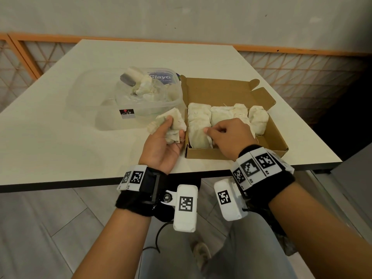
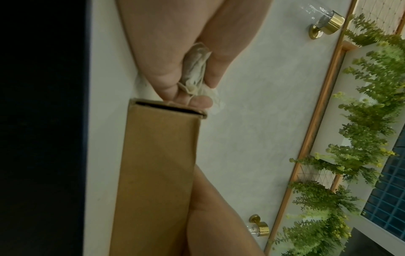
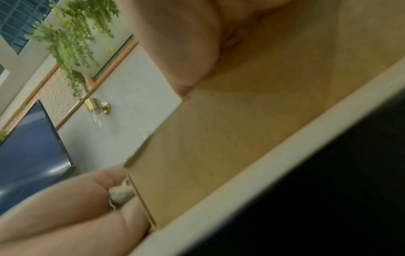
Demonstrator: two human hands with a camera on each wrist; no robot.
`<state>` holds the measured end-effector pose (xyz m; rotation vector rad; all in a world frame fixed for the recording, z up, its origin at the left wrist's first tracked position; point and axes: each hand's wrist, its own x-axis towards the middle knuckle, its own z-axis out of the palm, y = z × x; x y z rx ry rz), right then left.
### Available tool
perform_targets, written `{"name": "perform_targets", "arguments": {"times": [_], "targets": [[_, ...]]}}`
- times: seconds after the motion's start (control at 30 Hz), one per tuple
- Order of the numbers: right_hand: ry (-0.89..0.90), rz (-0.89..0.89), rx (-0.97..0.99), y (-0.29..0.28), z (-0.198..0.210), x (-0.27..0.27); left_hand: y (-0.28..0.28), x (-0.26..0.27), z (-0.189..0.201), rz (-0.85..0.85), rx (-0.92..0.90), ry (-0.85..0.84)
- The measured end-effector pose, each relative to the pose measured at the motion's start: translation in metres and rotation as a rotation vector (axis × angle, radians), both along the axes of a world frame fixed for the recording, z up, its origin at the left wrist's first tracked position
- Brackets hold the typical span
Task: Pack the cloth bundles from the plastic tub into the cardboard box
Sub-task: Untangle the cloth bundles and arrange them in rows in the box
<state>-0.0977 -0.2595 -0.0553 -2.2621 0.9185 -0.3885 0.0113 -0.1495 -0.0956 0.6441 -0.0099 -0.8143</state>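
On the white table stands a clear plastic tub [image 1: 128, 109] with several pale cloth bundles [image 1: 149, 87] in it. To its right the open cardboard box [image 1: 231, 154] holds a row of several bundles [image 1: 219, 115]. My left hand [image 1: 175, 126] grips one crumpled bundle [image 1: 177, 117] just outside the box's left wall. The left wrist view shows that bundle [image 2: 195, 69] between thumb and fingers, beside the box corner [image 2: 157, 173]. My right hand [image 1: 213, 130] is inside the box with its fingers curled onto the leftmost bundle [image 1: 198, 125]. The right wrist view shows mostly the box wall [image 3: 241, 138].
A dark grey block [image 1: 127, 79] lies in the tub's far corner. A lid with a blue label [image 1: 161, 77] leans behind the tub. The box's lid flap [image 1: 217, 89] lies open at the back. The table's near edge [image 1: 60, 183] runs just before my wrists.
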Motion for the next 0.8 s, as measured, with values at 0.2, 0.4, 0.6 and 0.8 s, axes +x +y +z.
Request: {"name": "perform_targets", "arguments": {"times": [0.2,0.4,0.6,0.8], "targets": [[-0.090,0.211,0.146,-0.010,0.013,-0.013,0.002,-0.002,0.003,0.003,-0.014,0.016],[0.097,0.417,0.079,-0.001,0.008,-0.020,0.003,-0.004,0.006,-0.002,-0.017,0.026],[-0.116,0.327,0.109,-0.001,0.006,-0.017,0.004,-0.008,0.011,0.003,-0.012,0.013],[-0.138,0.389,0.148,-0.004,0.010,-0.027,0.003,-0.004,0.006,0.003,0.006,0.030]]}}
